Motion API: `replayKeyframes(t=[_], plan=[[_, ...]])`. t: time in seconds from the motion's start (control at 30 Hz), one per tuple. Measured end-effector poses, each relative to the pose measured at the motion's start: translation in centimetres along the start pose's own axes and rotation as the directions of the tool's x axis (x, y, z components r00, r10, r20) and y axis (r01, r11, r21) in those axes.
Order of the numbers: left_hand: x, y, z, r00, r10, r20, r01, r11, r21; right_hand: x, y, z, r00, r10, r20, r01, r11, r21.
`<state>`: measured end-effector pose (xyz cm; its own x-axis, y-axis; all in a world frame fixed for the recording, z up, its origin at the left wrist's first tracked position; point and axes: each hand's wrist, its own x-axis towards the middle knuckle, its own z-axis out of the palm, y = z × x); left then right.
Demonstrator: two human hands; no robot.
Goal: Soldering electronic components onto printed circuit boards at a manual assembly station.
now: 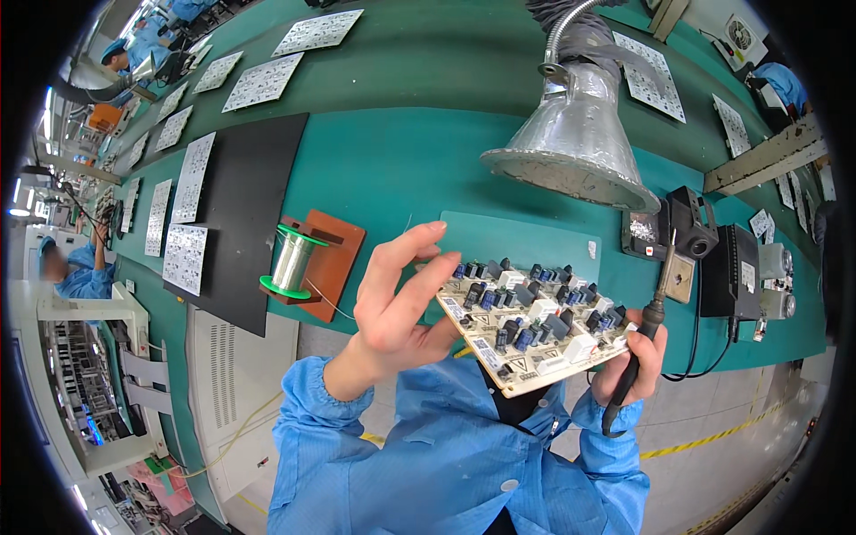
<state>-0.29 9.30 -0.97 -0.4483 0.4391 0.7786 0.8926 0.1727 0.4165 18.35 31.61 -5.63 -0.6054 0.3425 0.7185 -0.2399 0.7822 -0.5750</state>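
A populated circuit board (535, 325), crowded with dark capacitors and white connectors, is held tilted in front of my chest. My left hand (397, 308) is closed at its left edge, with the index finger raised off it. Solder wire runs from a green-rimmed spool (295, 260) to this hand, and a thin end shows by the fingertips. My right hand (644, 366) grips the board's right edge and also holds a black-handled soldering iron (654, 312), its tip pointing up and away. The fingers beneath the board are partly hidden.
Above the bench hangs a metal fume hood (575, 143). An iron stand (691, 223) and a black box (731, 272) stand at right. A black mat (245, 196) at left carries boards (192, 178); more lie on the far green surface (401, 71). Other people work farther off.
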Motion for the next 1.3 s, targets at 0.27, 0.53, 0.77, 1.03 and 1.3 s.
replayKeyframes(t=[0.27,0.53,0.77,1.03,1.3], plan=[[-0.6,-0.8,-0.3,0.998,-0.038,0.049,0.035,0.998,0.058,1.0,-0.7,0.0,0.998,0.023,0.054,-0.023,1.0,-0.009],[-1.5,0.8,1.4,0.998,-0.054,-0.022,0.048,0.979,-0.197,1.8,-1.6,0.5,0.994,0.0,0.113,0.007,0.998,-0.06],[-2.6,-1.8,-7.3,0.963,0.192,0.189,-0.108,0.917,-0.385,0.3,-1.4,0.4,0.999,-0.039,0.017,0.036,0.988,0.15],[4.4,-13.7,-13.5,0.762,-0.486,-0.427,0.595,0.787,0.165,-3.8,2.3,-0.7,0.989,0.145,0.017,-0.146,0.985,0.093],[16.8,-25.0,0.4,0.79,-0.599,-0.128,0.581,0.666,0.467,-3.8,1.9,-0.3,0.982,0.184,0.033,-0.186,0.98,0.064]])
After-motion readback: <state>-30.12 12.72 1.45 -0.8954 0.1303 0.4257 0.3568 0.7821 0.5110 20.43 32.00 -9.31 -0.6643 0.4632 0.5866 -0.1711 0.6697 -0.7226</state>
